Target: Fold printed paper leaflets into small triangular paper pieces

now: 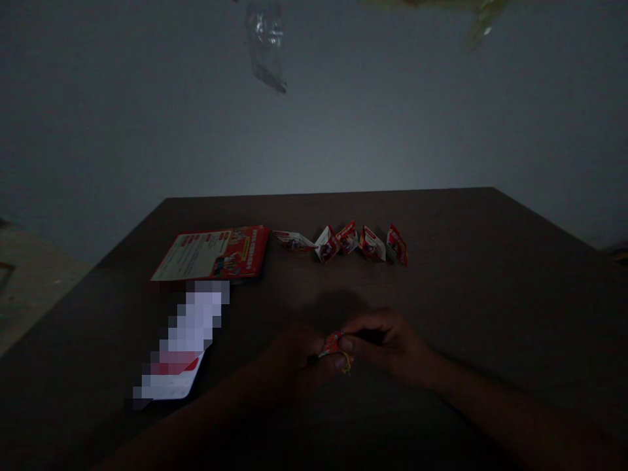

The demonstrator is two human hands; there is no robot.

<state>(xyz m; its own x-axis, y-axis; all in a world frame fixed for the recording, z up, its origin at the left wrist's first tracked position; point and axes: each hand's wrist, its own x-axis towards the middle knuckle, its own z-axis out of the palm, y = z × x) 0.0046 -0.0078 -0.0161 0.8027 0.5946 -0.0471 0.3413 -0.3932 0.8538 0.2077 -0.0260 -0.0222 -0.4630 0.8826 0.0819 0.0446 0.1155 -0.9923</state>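
Note:
Close to the table's front, my left hand (304, 356) and my right hand (387, 350) meet over a small folded piece of printed paper (332, 343). Red, white and yellow show on it. Both thumbs and forefingers pinch it, and the fingers hide much of its shape. Beyond the hands, several folded red-and-white papers (373, 244) stand in a loose row. To their left lies a stack of printed leaflets (196, 255), its top sheet white and red with small pictures.
A lit phone (181, 386), largely blurred out, lies on the dark table (471, 281) left of my hands, just in front of the leaflets. The table's far edge runs along a grey wall (392, 118), where a clear plastic bag (266, 42) hangs. The light is dim.

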